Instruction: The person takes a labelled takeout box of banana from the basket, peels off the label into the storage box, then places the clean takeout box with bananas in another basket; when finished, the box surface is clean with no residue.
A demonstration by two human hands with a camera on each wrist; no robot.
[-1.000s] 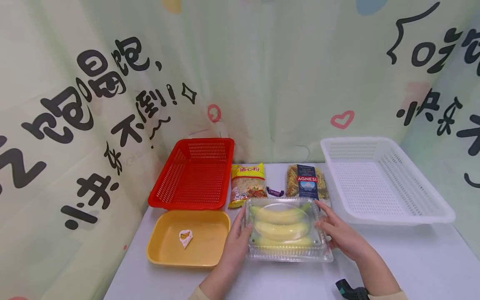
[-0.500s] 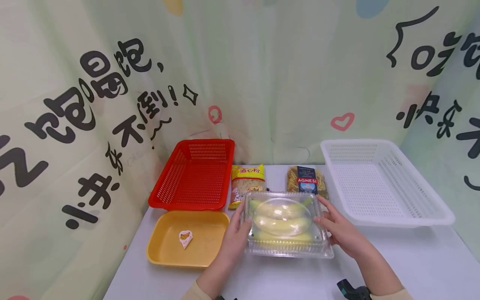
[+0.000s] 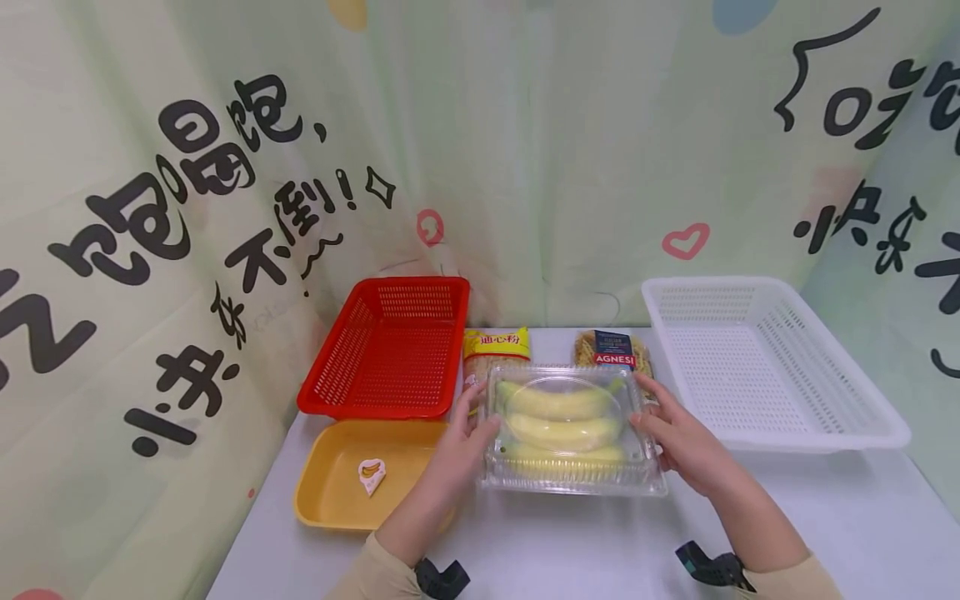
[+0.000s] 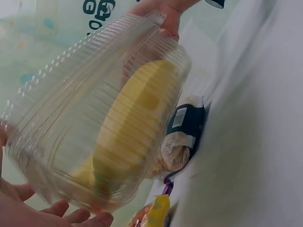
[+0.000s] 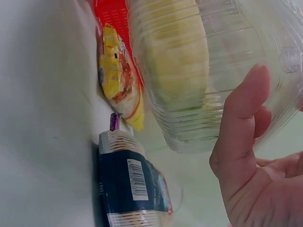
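A clear plastic clamshell box (image 3: 575,485) is raised off the table, its lid on, with several yellow bananas (image 3: 562,432) inside. My left hand (image 3: 457,446) grips its left side, thumb on the near face; in the left wrist view that hand's fingers (image 4: 77,216) lie along the box's end. On the opposite side my right hand (image 3: 690,450) holds the box, and its thumb (image 5: 239,106) presses the wall in the right wrist view. Behind the box, partly covered by it, stand a yellow-topped pasta bag (image 3: 496,343) and a blue-labelled AGNESI pasta bag (image 3: 613,346).
A red basket (image 3: 382,354) stands at the back left, with a yellow tray (image 3: 330,475) bearing a banana sticker (image 3: 371,476) before it. The large white basket (image 3: 750,367) is at right. A purple-wrapped sweet (image 5: 114,121) lies between the bags. A printed curtain surrounds the table.
Both hands have lifted the box of bananas upward and away from me. It now covers more of the two pasta bags and hides the purple sweet in the head view.
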